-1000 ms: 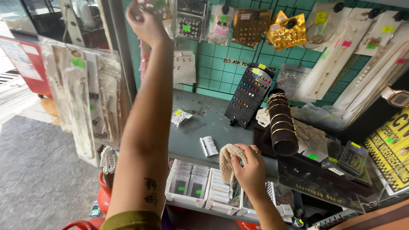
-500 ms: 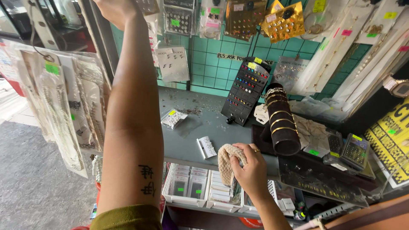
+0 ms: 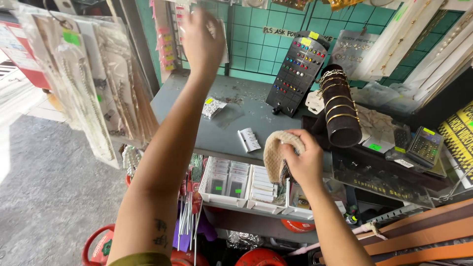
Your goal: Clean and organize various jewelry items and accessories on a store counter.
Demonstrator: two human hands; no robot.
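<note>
The right hand (image 3: pixel 306 165) clamps a beige knitted cloth (image 3: pixel 274 156) at the grey worktop's (image 3: pixel 197 106) front edge, wiping apparently unfinished; the left hand (image 3: pixel 202 39), fingers loosely apart, reaches up toward hanging jewellery cards (image 3: pixel 170 29).

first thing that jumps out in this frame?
The left hand stretched up to the hanging cards on the teal grid wall, its arm cutting across the view. Below it, the right hand grips a beige knitted cloth at the grey counter's front edge, beside a dark bracelet roll.
</note>
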